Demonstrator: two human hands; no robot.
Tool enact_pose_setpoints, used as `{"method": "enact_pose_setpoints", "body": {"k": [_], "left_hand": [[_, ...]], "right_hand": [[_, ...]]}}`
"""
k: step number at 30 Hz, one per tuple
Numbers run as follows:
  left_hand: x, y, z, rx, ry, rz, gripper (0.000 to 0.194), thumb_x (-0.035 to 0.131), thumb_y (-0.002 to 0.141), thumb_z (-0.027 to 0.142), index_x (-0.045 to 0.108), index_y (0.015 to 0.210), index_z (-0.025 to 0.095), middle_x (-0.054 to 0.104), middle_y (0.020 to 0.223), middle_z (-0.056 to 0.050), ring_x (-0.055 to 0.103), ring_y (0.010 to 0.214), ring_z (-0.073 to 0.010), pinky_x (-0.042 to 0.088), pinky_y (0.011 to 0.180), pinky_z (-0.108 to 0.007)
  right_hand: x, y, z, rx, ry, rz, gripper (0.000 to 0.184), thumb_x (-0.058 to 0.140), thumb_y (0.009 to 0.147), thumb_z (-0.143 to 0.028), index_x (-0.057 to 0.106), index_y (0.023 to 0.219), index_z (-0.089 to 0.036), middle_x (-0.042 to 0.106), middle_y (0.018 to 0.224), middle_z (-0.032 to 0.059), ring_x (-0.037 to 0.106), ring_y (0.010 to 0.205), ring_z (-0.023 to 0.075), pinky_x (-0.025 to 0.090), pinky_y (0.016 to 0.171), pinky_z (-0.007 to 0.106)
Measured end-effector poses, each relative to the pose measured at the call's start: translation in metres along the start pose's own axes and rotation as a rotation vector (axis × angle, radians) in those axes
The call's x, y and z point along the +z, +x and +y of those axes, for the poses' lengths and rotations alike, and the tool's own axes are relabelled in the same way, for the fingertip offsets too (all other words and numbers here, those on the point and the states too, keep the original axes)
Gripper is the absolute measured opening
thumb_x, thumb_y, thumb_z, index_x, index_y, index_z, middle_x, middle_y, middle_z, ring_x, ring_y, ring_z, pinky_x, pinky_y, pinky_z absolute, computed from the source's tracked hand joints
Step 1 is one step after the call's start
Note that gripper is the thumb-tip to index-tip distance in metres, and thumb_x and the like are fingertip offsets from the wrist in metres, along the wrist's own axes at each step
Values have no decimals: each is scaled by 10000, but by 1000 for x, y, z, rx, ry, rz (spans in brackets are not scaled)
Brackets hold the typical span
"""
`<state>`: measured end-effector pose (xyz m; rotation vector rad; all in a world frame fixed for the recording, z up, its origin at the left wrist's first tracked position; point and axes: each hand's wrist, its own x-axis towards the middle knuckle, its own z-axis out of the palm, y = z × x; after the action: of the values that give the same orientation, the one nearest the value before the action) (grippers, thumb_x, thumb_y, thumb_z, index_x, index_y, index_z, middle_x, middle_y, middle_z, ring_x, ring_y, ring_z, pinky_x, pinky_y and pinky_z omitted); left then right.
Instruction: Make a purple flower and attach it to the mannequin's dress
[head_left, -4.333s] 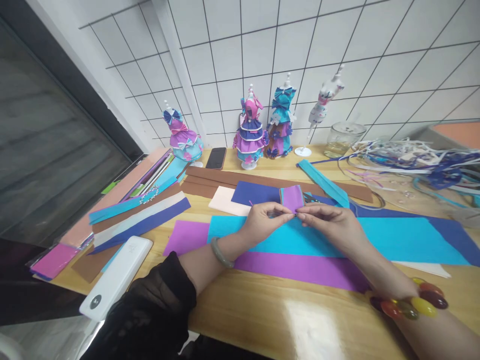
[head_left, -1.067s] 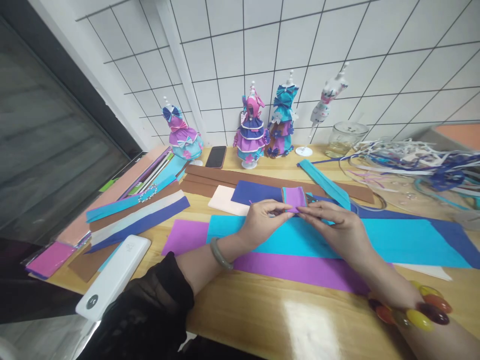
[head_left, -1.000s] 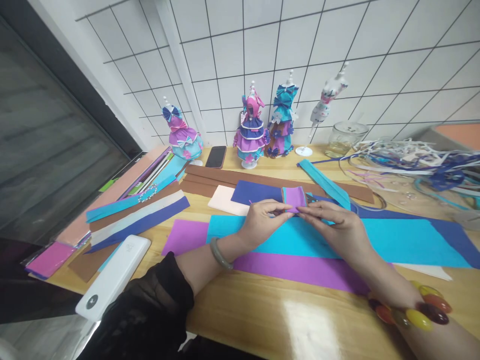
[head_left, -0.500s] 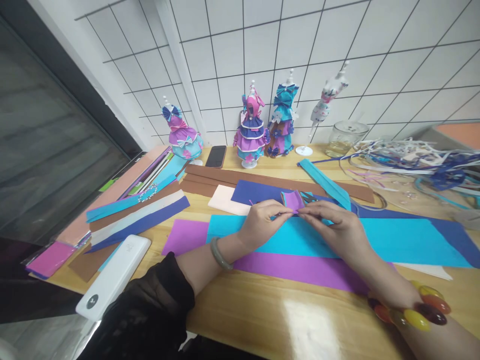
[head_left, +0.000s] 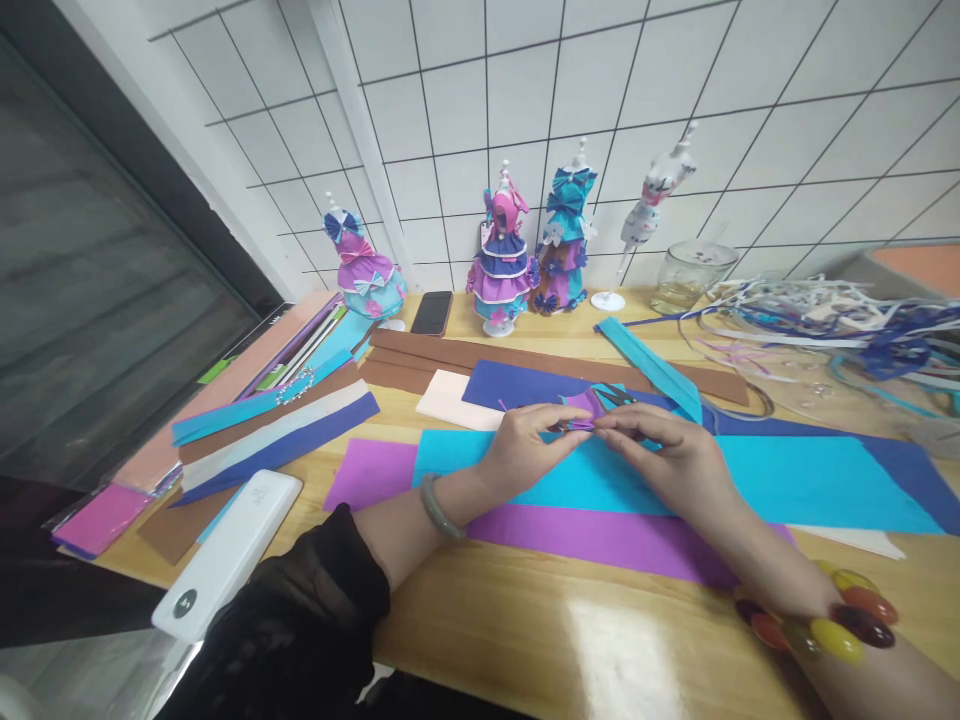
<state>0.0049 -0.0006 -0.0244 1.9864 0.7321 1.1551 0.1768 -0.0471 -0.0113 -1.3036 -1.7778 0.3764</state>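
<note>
A small piece of purple crepe paper [head_left: 582, 401] is pinched between both hands above the sheets. My left hand [head_left: 525, 445] is closed, thumb and forefinger gripping its left part, where folded layers show at the fingertips. From the other side my right hand [head_left: 667, 450] is closed too, its fingertips on the right part. Just behind the fingers lies a dark-handled tool, probably scissors [head_left: 616, 396], partly covered. Under the hands are a wide turquoise strip [head_left: 810, 480] and a purple strip [head_left: 600, 545].
Small dress forms in paper dresses [head_left: 502, 270] stand along the wall beside a bare form [head_left: 652, 200]. A glass jar [head_left: 694, 278] and tangled ribbons [head_left: 847, 340] are at the right. A phone [head_left: 432, 313], a white power bank [head_left: 225, 555] and stacked paper strips [head_left: 277, 440] lie left.
The purple piece stood up above the fingertips and now sits lower, tilted and more folded. Both hands stay almost in place, the left fingers slightly more raised around it.
</note>
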Motion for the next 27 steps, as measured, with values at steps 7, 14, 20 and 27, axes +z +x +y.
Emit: {"method": "enact_pose_setpoints", "body": {"k": [7, 14, 20, 27], "left_hand": [[-2, 1, 2, 40, 13, 1, 158, 571, 774, 281, 689, 794, 179, 675, 786, -54, 609, 737, -137, 485, 677, -256], [-1, 1, 0, 88, 3, -5, 151, 579, 771, 260, 691, 792, 163, 676, 776, -60, 613, 733, -133, 487, 695, -250], [0, 1, 1, 95, 1, 23, 144, 598, 755, 259, 694, 771, 154, 680, 759, -63, 623, 723, -135, 495, 692, -245], [-2, 1, 1, 13, -22, 13, 166, 597, 752, 292, 695, 807, 170, 689, 805, -52, 632, 737, -141, 502, 686, -243]], "right_hand": [[1, -1, 2, 122, 54, -23, 215, 583, 769, -337, 666, 911, -199, 634, 715, 28, 575, 647, 155, 465, 578, 290], [1, -1, 5, 161, 70, -67, 229, 610, 748, -339, 689, 913, -202, 690, 858, 46, 619, 770, 180, 501, 672, 309], [0, -1, 7, 107, 84, -24, 179, 614, 742, -312, 713, 870, -235, 709, 871, 37, 639, 850, 204, 514, 765, 344], [0, -1, 8, 124, 123, -3, 146, 630, 716, -315, 724, 810, -256, 718, 825, 28, 652, 821, 211, 532, 742, 352]]}}
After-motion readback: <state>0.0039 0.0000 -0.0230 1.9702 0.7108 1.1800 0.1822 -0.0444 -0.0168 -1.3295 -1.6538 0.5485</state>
